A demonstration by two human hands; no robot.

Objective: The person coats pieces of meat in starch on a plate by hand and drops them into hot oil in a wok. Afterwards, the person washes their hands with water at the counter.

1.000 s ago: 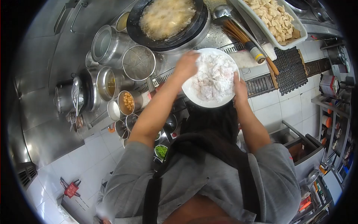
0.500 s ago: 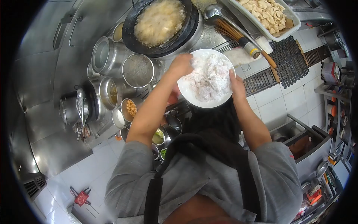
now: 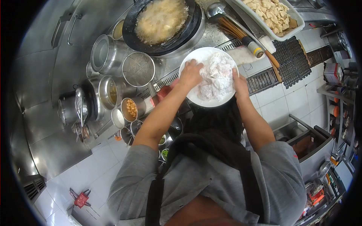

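Note:
A white plate (image 3: 193, 55) carries a heap of pieces coated in white powder (image 3: 217, 77). My right hand (image 3: 240, 86) grips the plate's right rim, thumb on top and fingers underneath. Over the left part of the plate is my left hand (image 3: 191, 74), its fingers bent and drawn together at the edge of the heap. What they hold, if anything, is hidden. Beyond the plate, a black wok (image 3: 130, 32) contains bubbling pale oil with food (image 3: 162, 20) frying in it.
A round strainer (image 3: 138, 69) and metal pots (image 3: 108, 93) stand left of the plate. A ladle (image 3: 215, 10) and a bamboo brush (image 3: 233, 29) lie beyond it. At the upper right is a white basket of pale pieces (image 3: 267, 13).
My left hand has moved from the plate's left rim inward to the coated pieces. The plate has shifted slightly right, with my right hand still on its rim.

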